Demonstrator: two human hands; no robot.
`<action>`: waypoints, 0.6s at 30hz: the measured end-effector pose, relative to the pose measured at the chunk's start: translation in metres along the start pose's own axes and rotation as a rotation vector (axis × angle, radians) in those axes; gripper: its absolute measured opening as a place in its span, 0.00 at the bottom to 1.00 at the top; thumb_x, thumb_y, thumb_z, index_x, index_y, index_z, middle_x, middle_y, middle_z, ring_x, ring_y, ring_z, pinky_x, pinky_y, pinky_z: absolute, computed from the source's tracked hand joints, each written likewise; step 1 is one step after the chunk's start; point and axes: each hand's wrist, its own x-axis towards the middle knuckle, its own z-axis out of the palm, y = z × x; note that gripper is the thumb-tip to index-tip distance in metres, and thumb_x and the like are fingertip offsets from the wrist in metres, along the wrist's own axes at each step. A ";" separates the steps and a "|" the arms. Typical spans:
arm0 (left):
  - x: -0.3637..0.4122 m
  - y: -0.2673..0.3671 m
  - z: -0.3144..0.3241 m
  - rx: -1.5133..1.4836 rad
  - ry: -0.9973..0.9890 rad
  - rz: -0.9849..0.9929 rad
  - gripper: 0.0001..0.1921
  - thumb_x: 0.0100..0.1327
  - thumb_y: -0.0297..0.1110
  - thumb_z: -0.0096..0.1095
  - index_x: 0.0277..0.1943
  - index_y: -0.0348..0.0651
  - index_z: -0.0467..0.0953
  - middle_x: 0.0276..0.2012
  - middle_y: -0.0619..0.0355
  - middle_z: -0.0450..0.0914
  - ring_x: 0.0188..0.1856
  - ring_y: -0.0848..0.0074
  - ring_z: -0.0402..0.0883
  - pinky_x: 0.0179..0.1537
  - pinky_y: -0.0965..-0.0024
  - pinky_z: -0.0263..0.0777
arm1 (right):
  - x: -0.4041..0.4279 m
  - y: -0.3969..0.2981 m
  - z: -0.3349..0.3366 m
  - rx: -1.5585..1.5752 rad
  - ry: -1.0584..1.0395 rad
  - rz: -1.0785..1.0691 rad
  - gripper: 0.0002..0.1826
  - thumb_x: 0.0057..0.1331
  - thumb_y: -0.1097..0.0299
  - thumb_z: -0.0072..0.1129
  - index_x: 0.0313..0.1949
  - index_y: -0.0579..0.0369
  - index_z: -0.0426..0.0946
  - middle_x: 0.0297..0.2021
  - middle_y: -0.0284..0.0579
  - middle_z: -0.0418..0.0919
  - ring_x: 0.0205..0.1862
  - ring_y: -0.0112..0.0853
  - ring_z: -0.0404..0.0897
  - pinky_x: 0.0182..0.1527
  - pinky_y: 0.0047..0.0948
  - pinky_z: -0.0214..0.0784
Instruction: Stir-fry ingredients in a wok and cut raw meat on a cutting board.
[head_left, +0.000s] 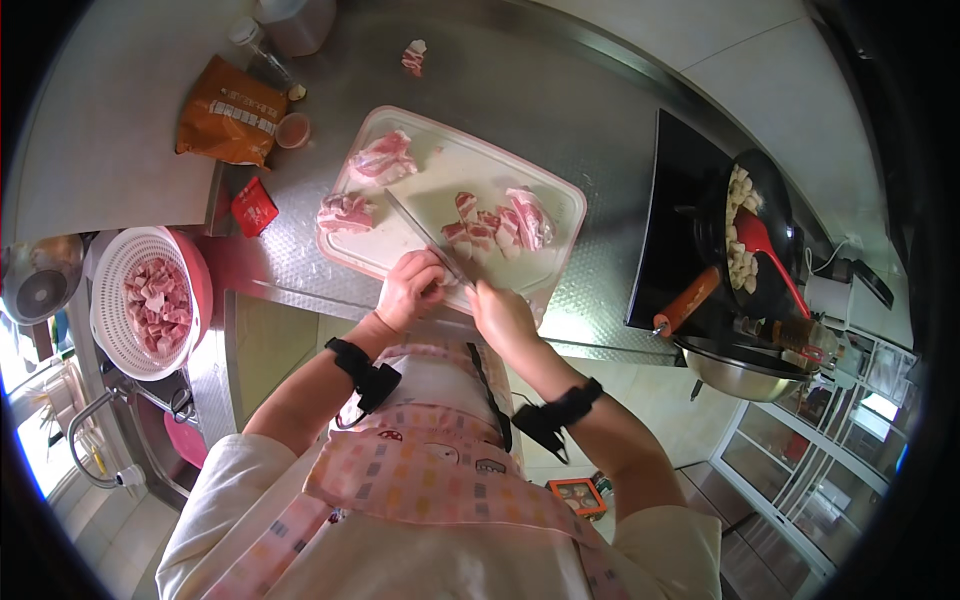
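Note:
My right hand (501, 316) grips the handle of a kitchen knife (417, 225), whose blade slants away to the upper left over a white cutting board (420, 202) with a pink rim. At the board's near edge, the curled fingers of my left hand (412, 285) hold a pale piece of meat (450, 278) against the blade; most of it is hidden. Two larger chunks, an upper pork chunk (384, 157) and a lower pork chunk (346, 213), lie on the left. Cut pork pieces (480, 229) lie right of the blade beside another pork chunk (530, 217).
A colander (109, 300) of diced meat stands left by the sink (154, 457). On the right, a wok (776, 225) with pale pieces and a red spatula (757, 232) sits on the black cooktop (664, 232). An orange bag (232, 112) and a meat scrap (413, 58) lie beyond the board.

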 end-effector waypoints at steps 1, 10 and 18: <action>0.000 -0.001 0.000 0.004 0.011 0.019 0.15 0.33 0.20 0.59 0.30 0.41 0.70 0.32 0.56 0.72 0.37 0.64 0.73 0.39 0.67 0.70 | 0.006 -0.002 0.002 0.020 0.047 -0.046 0.12 0.63 0.62 0.44 0.28 0.58 0.68 0.14 0.53 0.72 0.18 0.48 0.74 0.21 0.44 0.67; 0.000 -0.002 -0.001 -0.019 0.009 0.014 0.13 0.33 0.20 0.58 0.27 0.41 0.68 0.31 0.56 0.72 0.35 0.64 0.73 0.37 0.67 0.69 | -0.005 0.004 0.004 0.073 0.053 -0.007 0.13 0.63 0.62 0.46 0.26 0.58 0.66 0.14 0.56 0.71 0.19 0.51 0.73 0.21 0.46 0.65; -0.001 -0.007 -0.004 -0.032 -0.002 -0.044 0.11 0.35 0.20 0.59 0.25 0.42 0.68 0.29 0.56 0.71 0.33 0.63 0.73 0.34 0.66 0.69 | -0.019 0.006 0.003 0.020 -0.059 0.072 0.13 0.62 0.62 0.46 0.25 0.59 0.66 0.14 0.56 0.71 0.18 0.51 0.73 0.21 0.47 0.65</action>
